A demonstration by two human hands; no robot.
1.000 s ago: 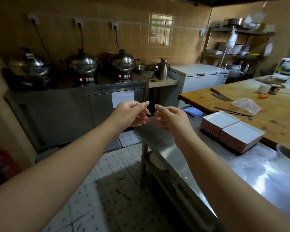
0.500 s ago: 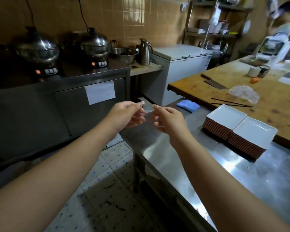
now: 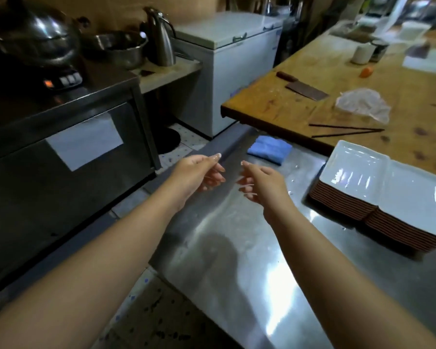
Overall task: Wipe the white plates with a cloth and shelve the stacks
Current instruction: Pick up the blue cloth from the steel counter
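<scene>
While the view has dropped toward the work, nothing is wiped yet.
Table [image 3: 237, 248]: steel, now fills the view.
Plates [image 3: 388, 187]: two untouched stacks, right.
Cloth [image 3: 269, 149]: folded, just ahead.
Left hand [image 3: 199, 175], right hand [image 3: 259, 182]: each grip loosely curled, empty, nearer the cloth.

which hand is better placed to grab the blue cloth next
Probably the right hand. The blue cloth lies folded on the steel counter just beyond it, slightly to its right. The left hand hangs nearer the counter's edge and would have to cross over. Both hands hold nothing.
</scene>
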